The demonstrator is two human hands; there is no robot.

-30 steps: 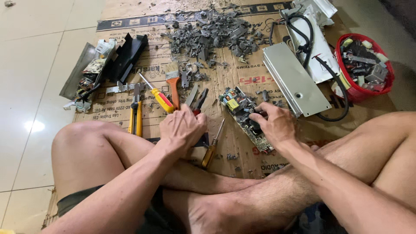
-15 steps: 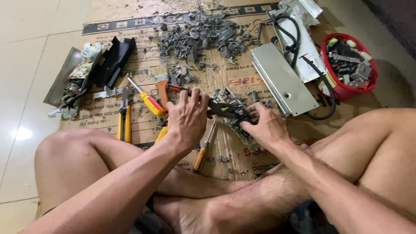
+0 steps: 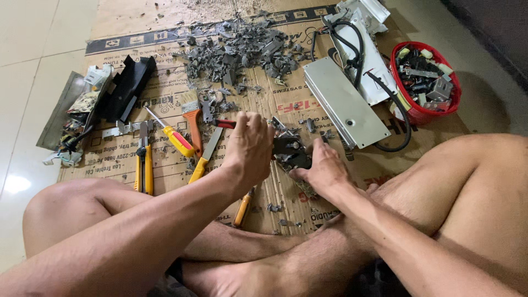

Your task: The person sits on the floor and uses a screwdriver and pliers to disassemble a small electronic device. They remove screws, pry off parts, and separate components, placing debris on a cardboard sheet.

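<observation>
left hand (image 3: 250, 148): clamped on red-handled pliers (image 3: 228, 124), jaws at circuit board (image 3: 294, 157)
right hand (image 3: 324, 170): fingers pressed flat on circuit board, mid-cardboard
room: cardboard sheet (image 3: 165, 22) edge left, bare tile beyond
textures: grey jagged scrap pile (image 3: 236, 49); flat metal casing (image 3: 344, 104)
obstacles: yellow screwdriver (image 3: 170, 135), red basket (image 3: 426, 82)

You are sitting cross-legged on a pale tiled floor (image 3: 38, 49), an improvised home repair spot. A flattened brown cardboard sheet (image 3: 165, 16) serves as the workbench, strewn with grey broken scrap pieces (image 3: 236, 49), yellow-handled pliers (image 3: 144, 165) and a round red plastic bowl of parts (image 3: 426, 82).
</observation>
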